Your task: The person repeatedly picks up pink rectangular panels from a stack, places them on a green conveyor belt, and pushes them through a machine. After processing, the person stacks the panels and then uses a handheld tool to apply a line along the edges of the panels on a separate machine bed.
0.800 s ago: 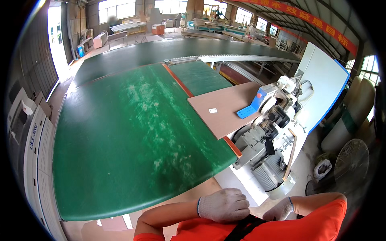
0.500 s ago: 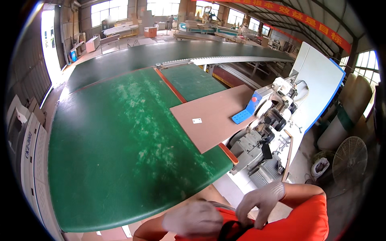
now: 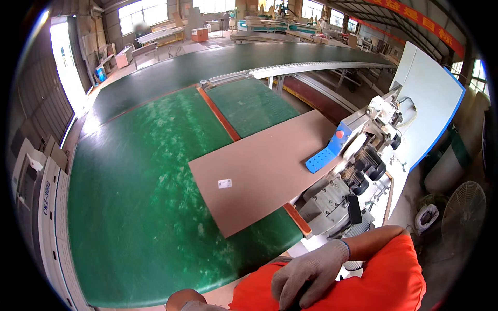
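A flat brown panel [image 3: 259,173] with a small white label lies on the green belt [image 3: 129,207], its right end under the blue perforated guard [image 3: 321,159] of an edge machine [image 3: 358,166]. My right hand [image 3: 311,272], in a pale knit glove, is held against my orange clothing, fingers curled down and closed. A dark shape shows under its fingers; I cannot make out what it is. My left hand [image 3: 199,307] barely shows at the lower edge, where only a gloved part and wrist appear; its fingers are hidden. Neither hand touches the panel.
A red-brown strip [image 3: 218,114] divides the belt surfaces. Behind runs a long dark conveyor [image 3: 233,58] with a roller edge. A tall white cabinet [image 3: 423,98] stands right, a floor fan [image 3: 464,210] beyond it. A white control cabinet [image 3: 49,217] stands left.
The panel has slid out of the machine, farther left and nearer across the green belt. My left hand has dropped mostly out of view. My right hand stays by my clothing; the view has shifted slightly.
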Demonstrator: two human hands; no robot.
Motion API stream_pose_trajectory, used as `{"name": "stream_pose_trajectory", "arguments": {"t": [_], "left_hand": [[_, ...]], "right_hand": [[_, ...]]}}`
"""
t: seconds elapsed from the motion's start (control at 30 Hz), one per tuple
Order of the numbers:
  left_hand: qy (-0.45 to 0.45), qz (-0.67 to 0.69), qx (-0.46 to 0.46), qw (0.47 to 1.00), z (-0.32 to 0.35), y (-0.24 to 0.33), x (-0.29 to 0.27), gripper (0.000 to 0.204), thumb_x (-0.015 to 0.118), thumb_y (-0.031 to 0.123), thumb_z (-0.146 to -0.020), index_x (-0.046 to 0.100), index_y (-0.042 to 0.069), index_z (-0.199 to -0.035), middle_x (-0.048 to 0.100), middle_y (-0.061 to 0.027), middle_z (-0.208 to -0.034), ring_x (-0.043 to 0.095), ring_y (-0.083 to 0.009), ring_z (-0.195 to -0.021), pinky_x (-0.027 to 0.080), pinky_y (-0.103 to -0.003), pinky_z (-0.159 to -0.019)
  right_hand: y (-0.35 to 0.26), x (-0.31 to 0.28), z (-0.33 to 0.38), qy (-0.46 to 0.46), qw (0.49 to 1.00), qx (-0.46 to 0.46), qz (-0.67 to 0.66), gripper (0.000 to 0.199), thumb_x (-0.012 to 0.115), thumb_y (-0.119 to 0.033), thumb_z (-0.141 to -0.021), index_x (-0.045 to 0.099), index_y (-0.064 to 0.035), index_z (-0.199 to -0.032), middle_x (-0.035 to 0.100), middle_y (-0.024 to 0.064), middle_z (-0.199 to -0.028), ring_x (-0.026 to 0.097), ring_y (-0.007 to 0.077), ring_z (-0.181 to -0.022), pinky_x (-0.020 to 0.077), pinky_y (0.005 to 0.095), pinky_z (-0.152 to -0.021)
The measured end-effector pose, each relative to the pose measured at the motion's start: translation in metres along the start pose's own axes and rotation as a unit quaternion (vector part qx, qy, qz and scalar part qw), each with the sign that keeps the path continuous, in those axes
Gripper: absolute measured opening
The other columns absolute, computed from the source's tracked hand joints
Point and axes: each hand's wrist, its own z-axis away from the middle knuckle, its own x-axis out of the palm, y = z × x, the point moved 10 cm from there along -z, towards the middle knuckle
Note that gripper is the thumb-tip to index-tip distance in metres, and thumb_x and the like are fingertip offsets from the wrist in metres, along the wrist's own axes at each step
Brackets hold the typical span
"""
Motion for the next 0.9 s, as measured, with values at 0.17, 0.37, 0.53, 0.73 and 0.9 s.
{"name": "stream_pose_trajectory", "arguments": {"t": [0.17,0.37,0.53,0.73,0.9], "left_hand": [[0.027,-0.169,-0.008,0.985,-0.014,-0.014,-0.005,0.031,0.078,0.034,-0.08,0.079,0.008,-0.097,0.072,-0.0106,-0.083,0.064,-0.0247,-0.064,0.052,-0.044,-0.059],[0.087,-0.285,-0.323,0.898,0.019,-0.072,-0.001,0.02,0.073,0.013,-0.059,0.073,0.007,-0.078,0.071,-0.003,-0.08,0.068,-0.0211,-0.069,0.051,-0.04,-0.06],[0.189,-0.377,-0.184,0.888,0.034,-0.091,0.004,0.017,0.073,0.012,-0.073,0.073,0.004,-0.088,0.076,-0.0154,-0.092,0.074,-0.0318,-0.085,0.058,-0.047,-0.066],[0.135,-0.345,-0.168,0.913,0.027,-0.088,-0.009,0.022,0.071,0.009,-0.076,0.067,0.004,-0.097,0.075,-0.0161,-0.098,0.075,-0.034,-0.083,0.061,-0.049,-0.072],[0.296,-0.34,-0.07,0.89,-0.008,-0.079,-0.024,0.027,0.062,0.0,-0.075,0.043,0.015,-0.063,0.052,0.0003,-0.058,0.053,-0.0143,-0.051,0.036,-0.03,-0.041]], "right_hand": [[-0.012,-0.021,0.011,-0.01,0.999,0.012,0.039,0.024,0.068,-0.01,-0.103,0.068,-0.0022,-0.126,0.068,0.0142,-0.104,0.066,0.0307,-0.097,0.0519,0.0399,-0.083],[0.006,-0.048,0.081,0.118,0.985,0.088,0.087,0.014,0.068,-0.009,-0.103,0.071,-0.0025,-0.116,0.071,0.0138,-0.105,0.068,0.0305,-0.097,0.0542,0.0408,-0.085],[0.022,-0.057,0.102,0.064,0.922,0.371,0.087,0.028,0.069,-0.021,-0.098,0.072,-0.0084,-0.122,0.075,0.0132,-0.106,0.071,0.0278,-0.096,0.0555,0.0375,-0.086],[0.029,-0.061,0.125,-0.014,0.907,0.404,0.117,0.032,0.073,-0.019,-0.095,0.072,-0.0086,-0.126,0.074,0.011,-0.106,0.071,0.0238,-0.095,0.056,0.0362,-0.081],[0.029,-0.069,0.128,0.047,0.923,0.38,-0.038,0.034,0.081,-0.016,-0.093,0.074,-0.0049,-0.124,0.075,0.0096,-0.115,0.072,0.0209,-0.099,0.0582,0.0355,-0.087]]}}
